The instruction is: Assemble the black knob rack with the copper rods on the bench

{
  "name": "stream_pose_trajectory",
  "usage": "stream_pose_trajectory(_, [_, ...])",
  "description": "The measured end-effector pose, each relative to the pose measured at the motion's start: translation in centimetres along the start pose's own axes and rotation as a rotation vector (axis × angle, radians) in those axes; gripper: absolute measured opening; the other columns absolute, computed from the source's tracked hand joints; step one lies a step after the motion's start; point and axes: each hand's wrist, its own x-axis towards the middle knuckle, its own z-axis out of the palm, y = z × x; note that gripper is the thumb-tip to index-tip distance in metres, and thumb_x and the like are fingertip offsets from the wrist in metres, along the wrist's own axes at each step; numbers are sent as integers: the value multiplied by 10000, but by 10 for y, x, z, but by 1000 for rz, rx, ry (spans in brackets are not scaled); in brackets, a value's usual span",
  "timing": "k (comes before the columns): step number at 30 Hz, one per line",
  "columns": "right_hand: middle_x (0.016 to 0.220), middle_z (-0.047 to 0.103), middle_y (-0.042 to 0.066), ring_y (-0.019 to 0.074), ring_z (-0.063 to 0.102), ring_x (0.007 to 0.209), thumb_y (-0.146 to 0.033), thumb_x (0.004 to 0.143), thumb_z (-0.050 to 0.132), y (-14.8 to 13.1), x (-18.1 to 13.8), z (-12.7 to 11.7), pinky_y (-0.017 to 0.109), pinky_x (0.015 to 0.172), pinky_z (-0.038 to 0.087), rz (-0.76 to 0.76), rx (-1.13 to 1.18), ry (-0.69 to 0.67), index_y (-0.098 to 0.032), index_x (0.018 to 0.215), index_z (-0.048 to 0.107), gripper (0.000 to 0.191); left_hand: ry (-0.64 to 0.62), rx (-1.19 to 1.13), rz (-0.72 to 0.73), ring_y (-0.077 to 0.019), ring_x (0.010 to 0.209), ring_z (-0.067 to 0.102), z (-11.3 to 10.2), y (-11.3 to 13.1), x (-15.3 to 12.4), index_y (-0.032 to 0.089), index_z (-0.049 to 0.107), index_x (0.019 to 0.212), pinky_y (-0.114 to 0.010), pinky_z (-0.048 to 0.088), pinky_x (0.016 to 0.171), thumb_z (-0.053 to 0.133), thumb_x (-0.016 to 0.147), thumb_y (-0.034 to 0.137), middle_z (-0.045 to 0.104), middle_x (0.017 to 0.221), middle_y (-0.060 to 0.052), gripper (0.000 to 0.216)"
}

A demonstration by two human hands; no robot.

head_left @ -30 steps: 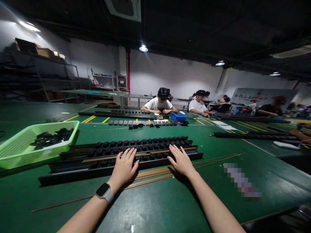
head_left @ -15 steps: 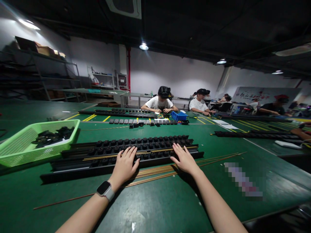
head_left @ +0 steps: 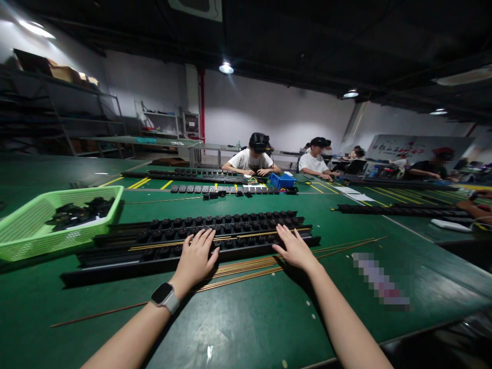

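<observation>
Several long black rails lie side by side on the green table, with rows of small black modules [head_left: 236, 218] set along them. My left hand [head_left: 197, 258] rests palm down over the front rail [head_left: 111, 271], its fingers spread. Further right, my right hand [head_left: 295, 251] lies on the same rails with its fingers apart. Thin brass rods [head_left: 154, 246] run lengthwise on top of the rails, between and under both hands. Nearer to me, a bundle of loose brass rods [head_left: 246, 267] lies on the table, passing below my wrists.
A light green basket [head_left: 34, 241] holding black parts stands at the left. Beyond the rails are a row of small grey-black blocks [head_left: 192, 189] and a blue bin [head_left: 282, 180]. Across the table, a person [head_left: 251, 160] works. Another black rail [head_left: 400, 209] lies at the right.
My right hand has shifted slightly to the right along the rails. My left hand stays almost in place. The whole view has moved a little.
</observation>
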Motion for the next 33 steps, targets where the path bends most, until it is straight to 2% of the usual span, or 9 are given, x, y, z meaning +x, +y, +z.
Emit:
stream_pose_trajectory(5, [1798, 237, 72, 268, 176, 1682, -509, 1055, 500, 3, -1, -2, 580, 1369, 104, 25, -5, -22, -214, 1744, 243, 793, -4, -5, -2, -354, 1475, 540, -1, 1, 0, 227, 558, 1562, -590, 330, 1212, 464, 1063, 456, 615, 1582, -138, 557])
stream_pose_trajectory(14, [1797, 240, 89, 288, 179, 1680, -545, 1048, 505, 16, -2, 0, 587, 1363, 122, 73, 0, -39, -225, 1750, 227, 819, -8, 8, 0, -351, 1482, 536, 1, 0, 0, 215, 561, 1558, -588, 330, 1217, 466, 1067, 449, 606, 1590, -142, 552])
stream_pose_trajectory(18, [1802, 217, 100, 288, 158, 1684, -589, 1049, 500, 17, -3, -5, 595, 1361, 125, 77, 3, -13, -204, 1759, 158, 878, 5, 2, 0, -351, 1480, 543, 1, 0, 0, 228, 566, 1558, -582, 342, 1216, 484, 1060, 444, 614, 1583, -138, 548])
stream_pose_trajectory(21, [1809, 185, 94, 278, 129, 1689, -595, 1068, 475, 4, -1, -8, 594, 1366, 107, 39, -4, 57, -199, 1763, 104, 882, 11, -1, -1, -350, 1483, 542, 1, 0, 0, 239, 560, 1567, -582, 345, 1219, 491, 1058, 442, 614, 1583, -133, 552])
stream_pose_trajectory(25, [1817, 139, 61, 261, 101, 1693, -562, 1092, 457, -30, 3, -4, 576, 1374, 98, -112, -17, 97, -229, 1766, 68, 846, 3, -5, -2, -357, 1488, 537, 1, 0, -1, 245, 551, 1581, -592, 343, 1221, 489, 1058, 451, 609, 1588, -134, 565])
stream_pose_trajectory(29, [1802, 217, 77, 287, 168, 1683, -538, 1086, 497, -54, 5, 4, 577, 1371, 135, -178, -50, 58, -225, 1760, 158, 817, -2, -13, -5, -363, 1485, 537, 0, 0, 0, 234, 538, 1592, -597, 341, 1220, 483, 1061, 452, 605, 1592, -138, 578])
stream_pose_trajectory(33, [1793, 251, 80, 297, 199, 1676, -521, 1092, 499, -60, 5, 4, 571, 1367, 166, -187, -61, 81, -221, 1749, 228, 771, -1, -17, -5, -366, 1481, 540, 0, 1, 0, 220, 542, 1588, -603, 344, 1215, 484, 1060, 455, 608, 1587, -146, 581])
